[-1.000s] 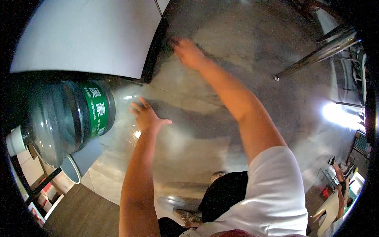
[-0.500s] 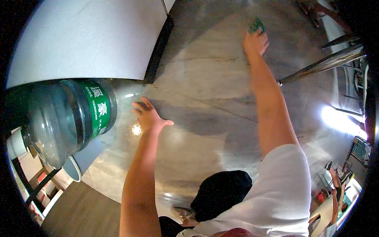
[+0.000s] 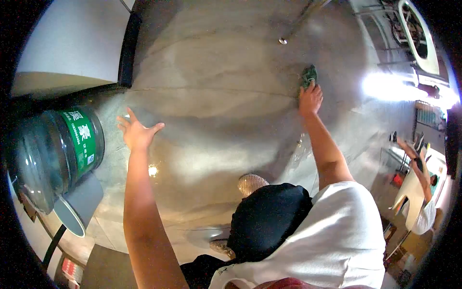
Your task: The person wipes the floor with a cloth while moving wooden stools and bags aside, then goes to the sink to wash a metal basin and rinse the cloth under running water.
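The right hand (image 3: 311,100) holds a green cloth (image 3: 310,75), a scrunched bit of which pokes out past its fingertips. The cloth is down at the floor (image 3: 207,67), out in front and to the right. Half a second ago, the hand and cloth were farther out, on the far side of a thin line in the floor and to the left of the tip of a metal leg (image 3: 283,41). Now they are closer to the body, beside the end of that line, and the leg's tip is farther out and to the left. So the cloth is on a different bit of floor, and the right arm does not reach as far.

The left hand (image 3: 137,132) has not changed its shape. Its fingers are spread wide, the thumb sticks out to the side, and it holds nothing. It is near the end of a big clear water bottle (image 3: 50,151) with a green label, with a gap between them. Whether its palm rests on the floor, the picture cannot show.

The whole view has turned a little too, so the bottle and the white cabinet (image 3: 72,43) sit more to the left. A grey bin (image 3: 89,192) is just beside the bottle. Far off on the right, another person (image 3: 424,219) can be seen.
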### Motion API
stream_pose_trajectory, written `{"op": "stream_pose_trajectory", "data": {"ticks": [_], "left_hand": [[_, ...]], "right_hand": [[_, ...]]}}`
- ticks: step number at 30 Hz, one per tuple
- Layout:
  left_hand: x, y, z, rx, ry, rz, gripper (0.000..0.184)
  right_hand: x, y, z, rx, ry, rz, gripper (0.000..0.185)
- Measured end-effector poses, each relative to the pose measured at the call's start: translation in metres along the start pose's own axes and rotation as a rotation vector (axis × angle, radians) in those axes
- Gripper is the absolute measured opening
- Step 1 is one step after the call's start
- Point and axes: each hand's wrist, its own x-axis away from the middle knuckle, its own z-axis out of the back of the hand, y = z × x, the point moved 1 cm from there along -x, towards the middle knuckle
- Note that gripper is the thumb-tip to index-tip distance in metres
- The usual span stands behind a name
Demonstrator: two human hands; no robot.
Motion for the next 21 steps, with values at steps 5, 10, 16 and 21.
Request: {"op": "stream_pose_trajectory", "data": {"ticks": [5,10,16,21], "left_hand": [[0.068,-0.061,-0.041,0.641,0.242,-0.348,0.096],[0.216,-0.135,-0.062,0.573,0.109,-0.401,0.079],[0.305,-0.169,-0.078,0.710,-0.063,0.018,0.072],[0.297,-0.180,-0.088,0.689,-0.049,0.059,0.069]], "right_hand": [[0.010,0.046,0.046,-0.342,-0.025,-0.155,0.049],[0.149,-0.083,0.124,-0.680,-0.250,0.702,0.052],[0.211,-0.178,0.130,-0.870,-0.145,1.217,0.037],[0.113,-0.122,0.046,-0.577,-0.137,0.577,0.037]]}}
